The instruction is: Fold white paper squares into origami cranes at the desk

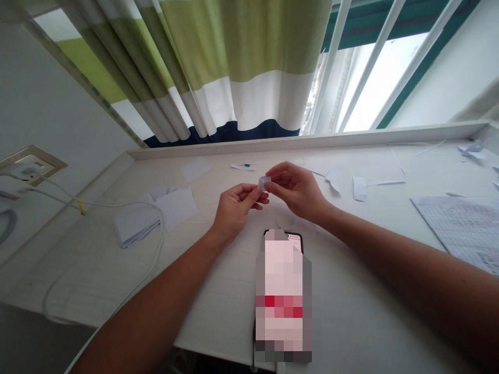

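A small folded piece of white paper (264, 182) is pinched between both my hands above the desk. My left hand (238, 209) grips its lower left side with thumb and fingers closed. From the upper right, my right hand (295, 190) holds the same piece between thumb and fingertips. The paper's far side is partly covered by my fingers. Below my hands lies a phone (284, 296), its screen mostly blurred out.
A stack of white paper (138, 223) lies on the left, crossed by white cables (161, 228) from a wall socket (33, 163). Paper scraps (359, 188) are scattered to the right, near a printed sheet (463, 223). Behind the desk's raised back edge (273, 143) hangs a striped curtain (249, 62).
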Motion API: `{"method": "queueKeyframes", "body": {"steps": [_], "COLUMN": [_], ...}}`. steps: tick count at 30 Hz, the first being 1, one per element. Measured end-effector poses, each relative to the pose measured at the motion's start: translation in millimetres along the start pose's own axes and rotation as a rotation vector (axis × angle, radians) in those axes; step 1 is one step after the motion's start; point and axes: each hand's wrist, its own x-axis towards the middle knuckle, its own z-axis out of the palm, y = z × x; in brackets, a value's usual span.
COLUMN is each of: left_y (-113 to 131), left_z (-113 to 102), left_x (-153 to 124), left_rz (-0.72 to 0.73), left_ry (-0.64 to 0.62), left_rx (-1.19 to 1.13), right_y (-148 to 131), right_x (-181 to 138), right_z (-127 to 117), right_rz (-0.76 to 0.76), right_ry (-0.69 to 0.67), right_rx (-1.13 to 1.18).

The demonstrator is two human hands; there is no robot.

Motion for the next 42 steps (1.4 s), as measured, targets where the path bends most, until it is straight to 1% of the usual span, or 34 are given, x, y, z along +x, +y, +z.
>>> {"method": "queueKeyframes", "body": {"steps": [3,5,10,16,22,34,42], "left_y": [0.6,1.1,1.2,1.1,5.3,1.2,1.7], "left_z": [-0.1,-0.2,1.6,3.0,4.3,5.8,4.8], "left_x": [-0.4,-0.9,-4.1,-7.1,-9.6,-9.4,-10.0], "left_rz": [0.013,0.04,0.11,0.156,0.168,0.171,0.173], "left_ry": [0.019,0.028,0.013,0.022,0.029,0.036,-0.003], "left_rx": [0.003,0.025,0.096,0.104,0.106,0.068,0.061], "right_y": [-2.8,-4.6,-6.5,-7.8,-9.4,-6.0,-7.3], "right_x": [-0.4,-0.5,-1.5,-1.9,-1.9,-0.9,-0.5], "right_z": [1.3,1.9,4.3,6.8,7.8,5.8,6.1], "right_rz": [-0.026,-0.02,-0.012,0.029,0.056,0.06,0.083], "right_ry": [-0.031,-0.043,0.006,0.013,-0.004,-0.018,-0.003], "right_rx": [-0.068,-0.068,0.048,0.157,0.248,0.274,0.278]}}
